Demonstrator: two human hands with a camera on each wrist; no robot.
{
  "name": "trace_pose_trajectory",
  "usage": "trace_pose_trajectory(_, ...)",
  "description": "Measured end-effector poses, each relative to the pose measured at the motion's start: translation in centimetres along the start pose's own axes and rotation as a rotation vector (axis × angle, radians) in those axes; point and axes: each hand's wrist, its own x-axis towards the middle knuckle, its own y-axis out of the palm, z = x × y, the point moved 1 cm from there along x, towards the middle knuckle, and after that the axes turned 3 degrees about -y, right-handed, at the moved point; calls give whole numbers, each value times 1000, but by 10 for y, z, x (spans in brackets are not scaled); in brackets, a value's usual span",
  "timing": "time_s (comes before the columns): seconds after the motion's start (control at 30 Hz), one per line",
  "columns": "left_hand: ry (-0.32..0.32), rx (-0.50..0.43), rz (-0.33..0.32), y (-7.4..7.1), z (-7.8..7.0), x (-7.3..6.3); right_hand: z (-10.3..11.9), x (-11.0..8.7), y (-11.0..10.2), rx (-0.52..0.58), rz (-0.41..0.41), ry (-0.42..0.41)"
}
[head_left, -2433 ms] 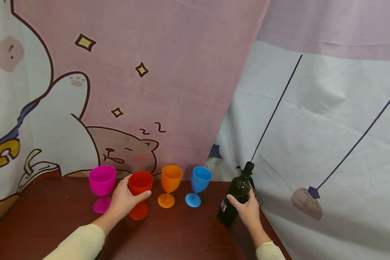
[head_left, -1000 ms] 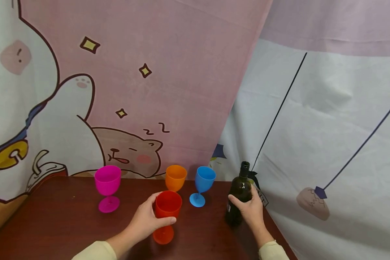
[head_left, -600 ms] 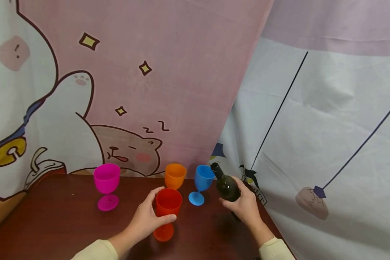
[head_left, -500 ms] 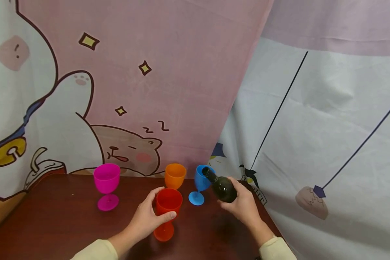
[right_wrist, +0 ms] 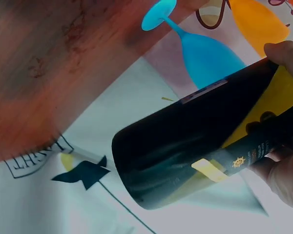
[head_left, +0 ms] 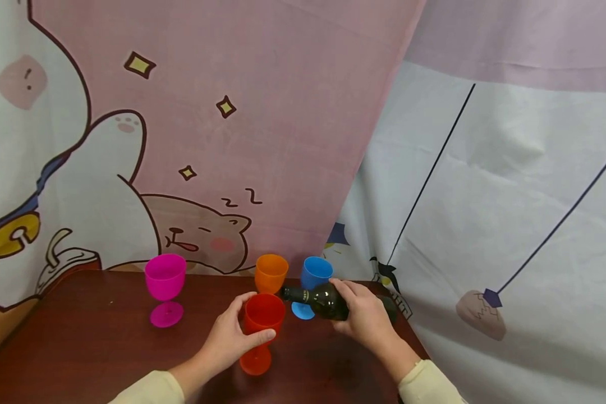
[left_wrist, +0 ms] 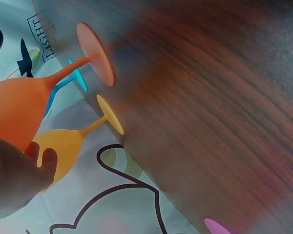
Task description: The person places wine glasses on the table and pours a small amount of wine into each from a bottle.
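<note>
My left hand point(head_left: 239, 331) grips the bowl of a red goblet point(head_left: 264, 312), which stands upright near the middle of the table. In the left wrist view the goblet point(left_wrist: 19, 107) looks orange-red, its foot near the wood. My right hand point(head_left: 366, 314) holds a dark green wine bottle point(head_left: 328, 301) by its body, tipped almost level with the neck pointing left. The bottle's mouth is right at the far right side of the red goblet's rim. In the right wrist view the bottle point(right_wrist: 195, 146) shows its base and a yellow label, raised off the table.
Behind the red goblet stand an orange goblet point(head_left: 271, 273) and a blue goblet point(head_left: 315, 272), the blue one partly hidden by the bottle. A magenta goblet point(head_left: 165, 278) is at the left on the brown table point(head_left: 106, 348). A printed cloth point(head_left: 283, 112) hangs behind.
My left hand has brought the red goblet forward and to the right from the row. The right hand has lifted the bottle and tipped it leftward toward that goblet's rim.
</note>
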Motion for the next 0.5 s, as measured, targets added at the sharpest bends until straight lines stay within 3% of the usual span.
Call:
trace_pose_trajectory(0.23,4,-15,7,2,1,0,2,7,-3,-68,-8,-95)
trace_pose_trajectory(0.5,11,-16,0,2,-1,-1,1,12,-6,-102,16,-149)
